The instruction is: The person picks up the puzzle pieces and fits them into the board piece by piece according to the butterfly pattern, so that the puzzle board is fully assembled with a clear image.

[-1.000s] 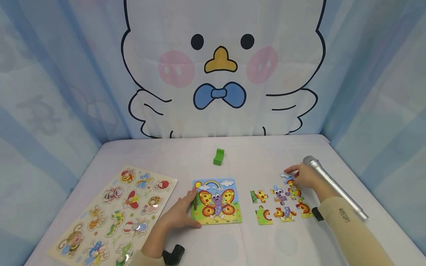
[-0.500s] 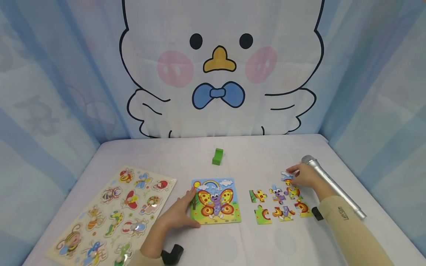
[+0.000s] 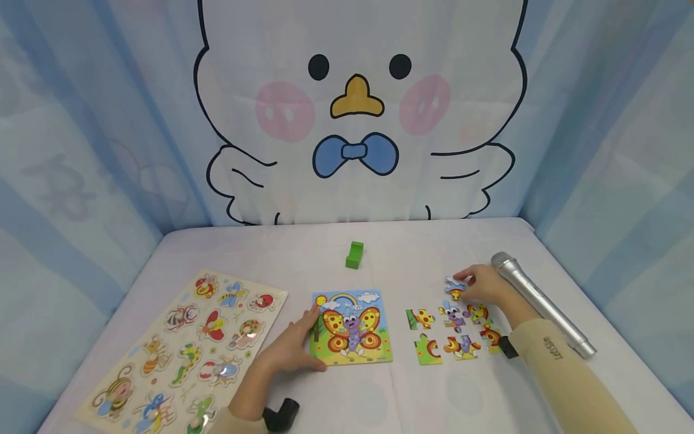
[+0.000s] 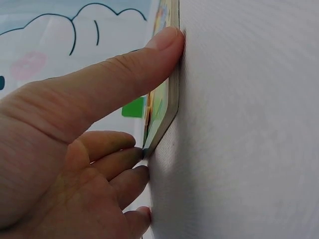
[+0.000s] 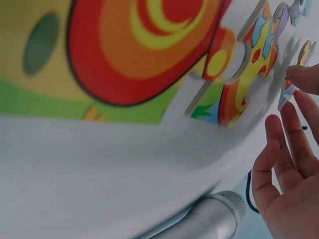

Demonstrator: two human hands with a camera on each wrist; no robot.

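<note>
In the head view a butterfly puzzle board point(image 3: 352, 330) lies flat in the middle of the table. My left hand point(image 3: 293, 343) rests at its left side, thumb against the near edge and fairly straight fingers at the left edge; the left wrist view shows the thumb point(image 4: 144, 57) on the board's edge point(image 4: 172, 99). With thumb and fingertips my right hand point(image 3: 485, 284) pinches a puzzle piece point(image 3: 454, 288) printed with cloud and rainbow. The right wrist view shows this piece point(image 5: 287, 93) tilted, apart from the tabletop. Several loose butterfly pieces point(image 3: 453, 316) lie just nearer.
A large insect-picture board point(image 3: 217, 340) covers the left of the table. A small green block point(image 3: 355, 255) stands at the back. Along the right lies a silver microphone point(image 3: 542, 304), close to my right forearm. A printed curtain point(image 3: 358, 187) hangs behind the table.
My right hand has lifted the cloud-and-rainbow piece away from the right column of pieces and carried it left, behind the middle column. The left hand and the board stay put.
</note>
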